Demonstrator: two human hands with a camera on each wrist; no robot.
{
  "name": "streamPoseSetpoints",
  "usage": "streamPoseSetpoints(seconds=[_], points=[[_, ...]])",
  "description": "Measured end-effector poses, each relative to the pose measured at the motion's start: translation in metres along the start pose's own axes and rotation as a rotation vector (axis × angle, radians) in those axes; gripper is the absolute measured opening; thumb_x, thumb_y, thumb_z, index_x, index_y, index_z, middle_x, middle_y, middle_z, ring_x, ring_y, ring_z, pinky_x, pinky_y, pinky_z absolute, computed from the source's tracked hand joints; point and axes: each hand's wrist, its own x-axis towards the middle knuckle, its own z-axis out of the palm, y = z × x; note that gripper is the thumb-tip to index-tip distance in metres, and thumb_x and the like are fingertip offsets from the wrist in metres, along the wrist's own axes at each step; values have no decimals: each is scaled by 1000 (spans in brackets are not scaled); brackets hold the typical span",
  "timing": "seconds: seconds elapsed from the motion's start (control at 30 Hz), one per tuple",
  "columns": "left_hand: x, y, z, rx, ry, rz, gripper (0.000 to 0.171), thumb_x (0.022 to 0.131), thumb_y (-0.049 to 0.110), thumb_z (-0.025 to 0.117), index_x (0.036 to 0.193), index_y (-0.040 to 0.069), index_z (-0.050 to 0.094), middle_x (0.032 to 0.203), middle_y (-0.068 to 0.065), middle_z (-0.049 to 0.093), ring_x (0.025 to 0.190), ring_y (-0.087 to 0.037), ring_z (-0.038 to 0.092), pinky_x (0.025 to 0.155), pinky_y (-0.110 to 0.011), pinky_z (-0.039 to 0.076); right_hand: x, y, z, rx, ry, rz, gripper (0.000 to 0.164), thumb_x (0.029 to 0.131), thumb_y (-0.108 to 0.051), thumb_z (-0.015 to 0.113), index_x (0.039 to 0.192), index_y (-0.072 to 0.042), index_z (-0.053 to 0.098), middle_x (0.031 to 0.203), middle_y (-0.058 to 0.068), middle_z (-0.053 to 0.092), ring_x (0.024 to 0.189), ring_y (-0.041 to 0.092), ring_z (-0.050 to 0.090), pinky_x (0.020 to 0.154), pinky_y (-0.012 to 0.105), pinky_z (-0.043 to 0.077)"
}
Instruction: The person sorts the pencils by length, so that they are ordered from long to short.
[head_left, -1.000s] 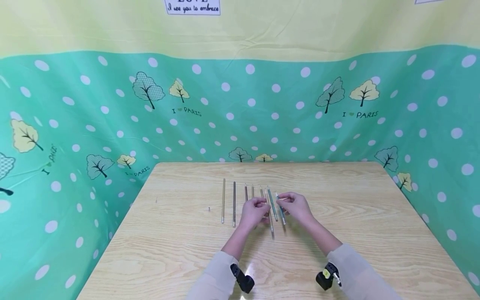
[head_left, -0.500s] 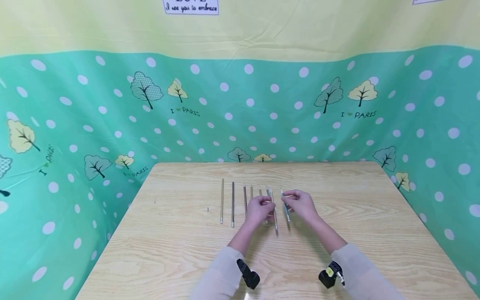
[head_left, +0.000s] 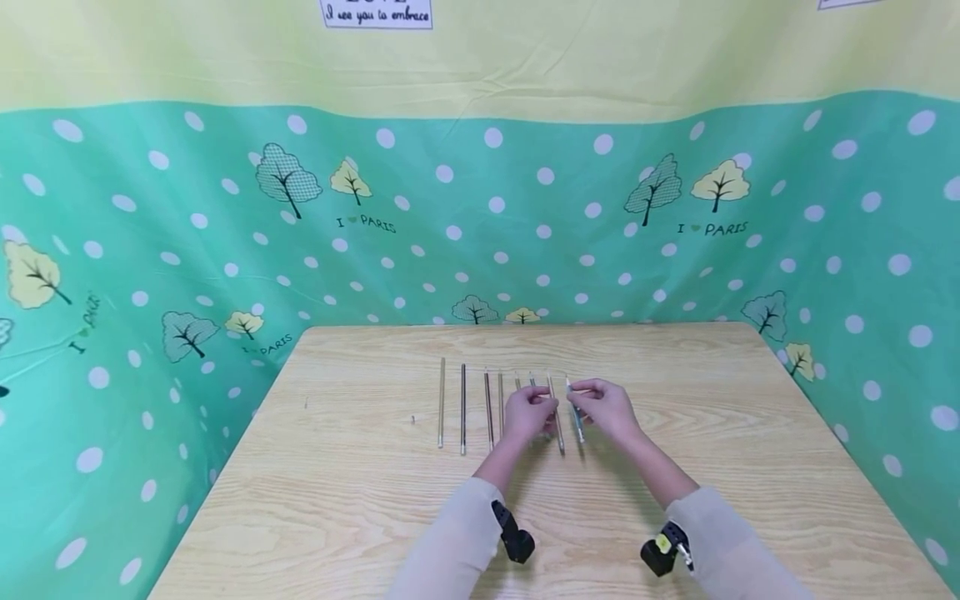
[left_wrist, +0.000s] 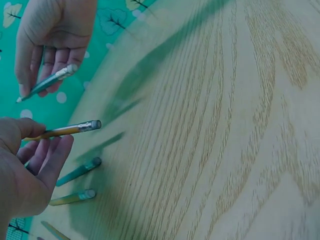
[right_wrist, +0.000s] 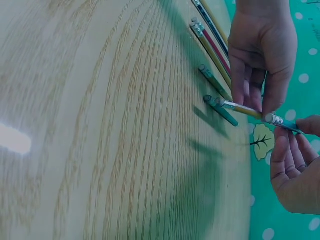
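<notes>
My left hand [head_left: 529, 414] pinches a yellow pencil [left_wrist: 72, 130] between thumb and fingers, its eraser end toward me. The pencil is held off the table, its shadow beside it. Just to the right, my right hand [head_left: 609, 410] pinches a teal pencil [right_wrist: 286, 124] with a whitish eraser, also raised and tilted. The two held pencils are close but apart in the head view. Below the left hand lie a green pencil [left_wrist: 80, 171] and a yellowish pencil [left_wrist: 72, 197]. Part of the row is hidden behind my left hand.
Left of my hands, a tan pencil [head_left: 442, 404], a black pencil [head_left: 463, 408] and a dark red pencil [head_left: 489, 408] lie roughly parallel on the wooden table [head_left: 337, 500]. A tiny object [head_left: 412, 420] lies farther left. Patterned cloth [head_left: 495, 200] hangs behind the table.
My left hand has moved right with the yellow pencil, past the green one lying on the table. My right hand has shifted slightly right with the teal pencil.
</notes>
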Motion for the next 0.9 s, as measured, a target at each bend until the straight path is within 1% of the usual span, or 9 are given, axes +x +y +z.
streamPoseSetpoints(seconds=[0.2,0.4,0.57,0.7,0.83,0.9], points=[[6,-4,5,8,15,8,32,83,8,66,114,4,62,88,-6,62,68,-13,61,67,-35,60,1,1,-1,-7,14,15,32,89,-21,62,116,-3,61,89,6,64,68,12,60,76,41,57],[11,-8,9,7,37,13,33,82,9,67,114,5,63,86,-5,61,69,-14,62,64,-32,60,3,5,-3,-8,27,7,32,88,-21,62,115,-2,61,89,7,65,68,13,61,74,40,58],[14,-6,12,8,60,13,34,83,9,67,116,6,62,86,-4,61,70,-15,62,63,-30,60,4,8,-6,2,29,8,32,89,-20,62,115,-1,61,88,6,65,68,13,61,72,38,58],[14,-3,13,9,77,17,34,82,8,67,116,6,62,87,-5,62,70,-18,64,64,-32,60,4,9,-8,12,30,19,31,90,-19,61,115,-2,61,88,5,64,69,12,60,71,37,58],[16,-2,13,12,89,23,31,82,8,68,112,5,63,86,-5,62,70,-20,65,65,-32,60,4,10,-9,9,31,28,31,89,-19,61,116,-2,61,88,4,63,70,12,60,71,35,58],[16,-3,12,27,97,32,29,82,8,68,110,5,63,85,-5,63,69,-19,64,64,-31,60,4,11,-9,7,31,27,32,89,-20,62,116,-1,60,86,3,63,70,11,60,70,34,58]])
